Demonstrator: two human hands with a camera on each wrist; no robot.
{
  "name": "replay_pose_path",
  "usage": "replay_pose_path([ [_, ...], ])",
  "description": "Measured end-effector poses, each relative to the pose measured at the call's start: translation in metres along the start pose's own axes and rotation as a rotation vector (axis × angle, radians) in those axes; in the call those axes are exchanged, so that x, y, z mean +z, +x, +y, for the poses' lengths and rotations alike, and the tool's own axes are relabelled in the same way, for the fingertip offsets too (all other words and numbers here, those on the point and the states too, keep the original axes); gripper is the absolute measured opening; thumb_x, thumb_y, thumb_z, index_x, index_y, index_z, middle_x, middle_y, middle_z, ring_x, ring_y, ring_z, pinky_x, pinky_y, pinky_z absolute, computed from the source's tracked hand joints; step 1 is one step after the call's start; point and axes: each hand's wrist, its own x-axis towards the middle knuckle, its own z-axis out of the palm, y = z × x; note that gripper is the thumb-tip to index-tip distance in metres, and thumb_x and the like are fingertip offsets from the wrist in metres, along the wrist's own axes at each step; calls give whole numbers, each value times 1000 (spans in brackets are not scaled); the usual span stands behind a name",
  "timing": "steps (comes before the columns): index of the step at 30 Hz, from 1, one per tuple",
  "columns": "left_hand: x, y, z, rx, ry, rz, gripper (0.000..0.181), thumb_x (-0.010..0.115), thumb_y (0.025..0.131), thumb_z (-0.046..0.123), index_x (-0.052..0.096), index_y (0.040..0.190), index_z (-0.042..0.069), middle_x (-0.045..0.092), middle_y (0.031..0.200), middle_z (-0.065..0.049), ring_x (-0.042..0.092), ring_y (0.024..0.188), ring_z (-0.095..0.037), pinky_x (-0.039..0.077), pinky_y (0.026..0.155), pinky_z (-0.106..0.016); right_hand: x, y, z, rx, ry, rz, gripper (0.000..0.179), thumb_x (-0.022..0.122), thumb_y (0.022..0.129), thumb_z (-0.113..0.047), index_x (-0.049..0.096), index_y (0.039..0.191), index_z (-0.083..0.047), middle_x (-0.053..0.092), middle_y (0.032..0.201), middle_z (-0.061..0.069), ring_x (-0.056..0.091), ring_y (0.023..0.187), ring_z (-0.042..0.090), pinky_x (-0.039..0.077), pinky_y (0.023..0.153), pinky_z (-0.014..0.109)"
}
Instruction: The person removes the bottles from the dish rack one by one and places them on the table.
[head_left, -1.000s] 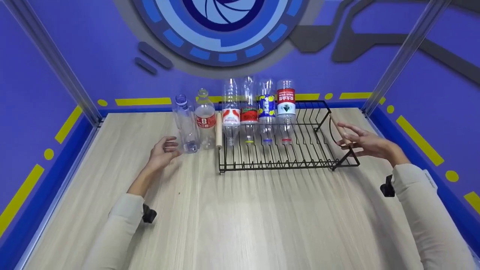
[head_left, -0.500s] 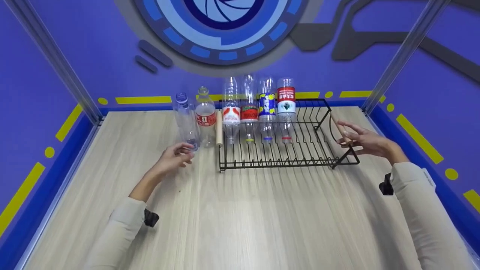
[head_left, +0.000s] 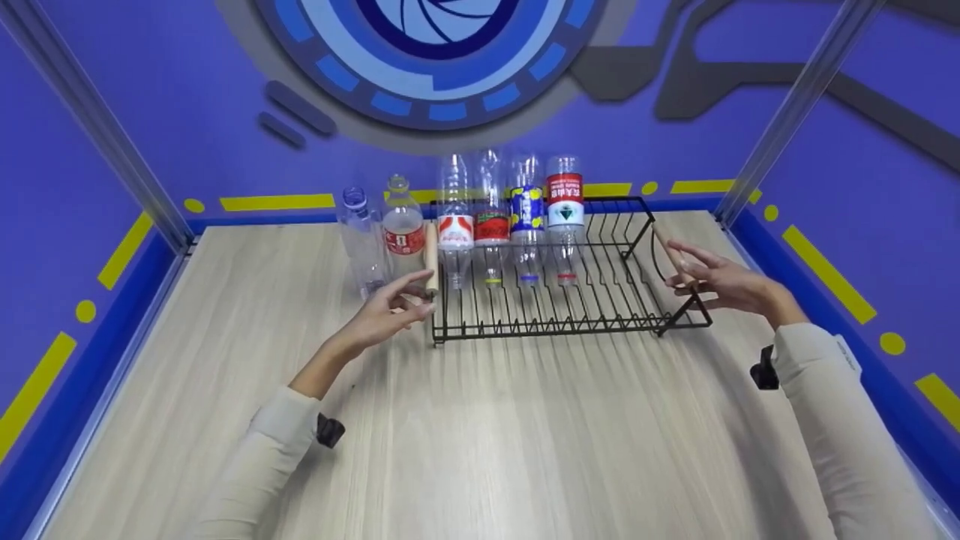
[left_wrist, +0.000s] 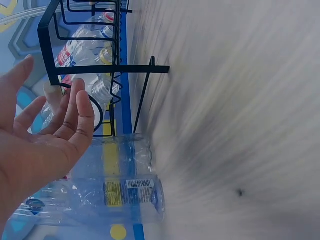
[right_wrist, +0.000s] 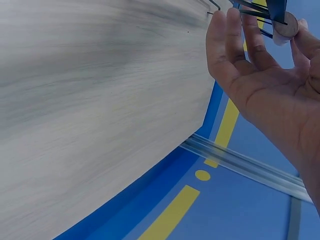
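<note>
A black wire dish rack [head_left: 551, 331] stands on the table with a wooden handle at each end. My left hand [head_left: 382, 319] is at its left handle [head_left: 431, 259], fingers loosely bent and index fingertip right by the wood. In the left wrist view the thumb [left_wrist: 21, 70] stays apart from the fingers. My right hand [head_left: 731, 285] holds the right handle [head_left: 671, 255] between thumb and fingers. Several empty plastic bottles lean neck-down in the rack's left half, among them a red-and-white-labelled one [head_left: 565, 199] and a blue-and-yellow-labelled one [head_left: 526, 206].
Left of the rack, a clear bottle [head_left: 364, 247] and a red-labelled bottle [head_left: 403, 240] stand upright, close behind my left hand. The wooden table [head_left: 480, 435] reaches forward to me. Blue printed walls [head_left: 247, 165] enclose the back and sides.
My left hand has moved right and slightly up, from beside the clear bottle to the rack's left handle. My right hand stays at the right handle; the rack and bottles stand as before.
</note>
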Motion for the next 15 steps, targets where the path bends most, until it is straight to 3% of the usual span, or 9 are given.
replay_pose_path([
  [4, 5, 6, 0, -18, -20, 10, 65, 70, 98, 23, 41, 157, 19, 56, 137, -15, 60, 97, -15, 55, 85, -41, -1, -2, 1, 3, 1, -16, 65, 38, 110, -45, 4, 165, -37, 63, 135, 1, 60, 124, 13, 26, 118, 71],
  [7, 8, 11, 0, -27, -31, 4, 68, 71, 97, 22, 40, 157, 18, 54, 138, -15, 59, 98, -16, 55, 84, -37, -2, -3, 1, 5, 7, -22, 65, 38, 110, -45, 3, 165, -38, 66, 124, -11, 60, 125, 14, 25, 118, 71],
  [11, 10, 18, -4, -36, -68, -12, 71, 74, 95, 22, 39, 157, 20, 53, 138, -14, 59, 102, -18, 54, 84, -35, -2, -3, 2, -1, 25, -27, 65, 37, 110, -44, 3, 165, -38, 66, 122, -13, 60, 126, 15, 23, 118, 72],
  [15, 8, 21, -9, -46, -150, -36, 72, 75, 94, 19, 39, 156, 23, 52, 140, -14, 59, 108, -19, 54, 89, -45, -2, 0, 3, 1, 45, -29, 65, 38, 110, -45, 2, 164, -39, 65, 123, -12, 57, 129, 19, 23, 119, 71],
])
